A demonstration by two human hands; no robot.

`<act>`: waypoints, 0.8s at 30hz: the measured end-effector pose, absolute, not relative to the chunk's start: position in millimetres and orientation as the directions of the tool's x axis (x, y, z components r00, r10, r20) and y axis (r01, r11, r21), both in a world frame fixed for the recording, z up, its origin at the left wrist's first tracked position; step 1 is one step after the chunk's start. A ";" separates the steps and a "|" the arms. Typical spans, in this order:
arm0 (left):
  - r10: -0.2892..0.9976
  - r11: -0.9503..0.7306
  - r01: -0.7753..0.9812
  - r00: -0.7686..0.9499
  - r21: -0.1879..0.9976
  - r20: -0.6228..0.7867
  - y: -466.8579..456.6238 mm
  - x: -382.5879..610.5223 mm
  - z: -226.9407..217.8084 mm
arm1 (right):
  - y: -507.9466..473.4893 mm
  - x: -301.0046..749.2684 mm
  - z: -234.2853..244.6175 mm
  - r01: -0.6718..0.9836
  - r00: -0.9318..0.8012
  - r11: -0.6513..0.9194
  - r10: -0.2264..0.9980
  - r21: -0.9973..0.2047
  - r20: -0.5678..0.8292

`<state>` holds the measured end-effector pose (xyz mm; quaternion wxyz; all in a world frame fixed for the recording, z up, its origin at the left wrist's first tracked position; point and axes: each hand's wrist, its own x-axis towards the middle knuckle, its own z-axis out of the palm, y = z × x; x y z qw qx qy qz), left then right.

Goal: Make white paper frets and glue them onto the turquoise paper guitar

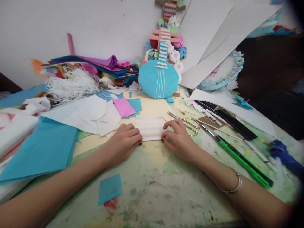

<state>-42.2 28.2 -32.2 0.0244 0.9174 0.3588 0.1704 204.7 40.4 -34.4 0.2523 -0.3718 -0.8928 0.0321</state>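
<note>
A small white sheet of paper [150, 126] with crosswise creases lies on the table before me, its near edge folded into a narrow strip. My left hand [125, 139] grips its left end, fingers curled together over the edge. At the right end my right hand [177, 136] pinches the same paper between thumb and curved fingers. Gold-handled scissors [191, 125] lie just beyond my right hand. A green utility knife [244, 161] rests to the right of my forearm. Pink paper [123, 107] lies over blue pieces past my left hand.
A blue paper lute [158, 79] leans at the back among paper flowers. White string [72, 84] is heaped at back left. Blue crepe paper [45, 148] lies left, a small blue square [110, 189] in front. A blue glue gun [285, 155] sits far right.
</note>
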 end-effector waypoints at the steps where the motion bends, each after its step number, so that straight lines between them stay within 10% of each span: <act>1: 0.650 -0.756 0.636 0.701 0.155 0.292 28.9 -42.8 -32.9 | 39.4 203.9 -33.3 0.653 -0.599 0.714 0.691 -0.253 0.405; 12: 0.806 -0.576 0.700 0.571 0.421 0.154 34.0 -38.3 -36.2 | 38.5 203.7 -29.2 0.709 -0.440 0.429 0.889 -0.559 0.123; 24: 0.843 -0.522 0.707 0.513 0.478 0.162 33.2 -33.9 -33.4 | 36.1 204.8 -31.1 0.632 -0.519 0.626 0.779 -0.457 0.351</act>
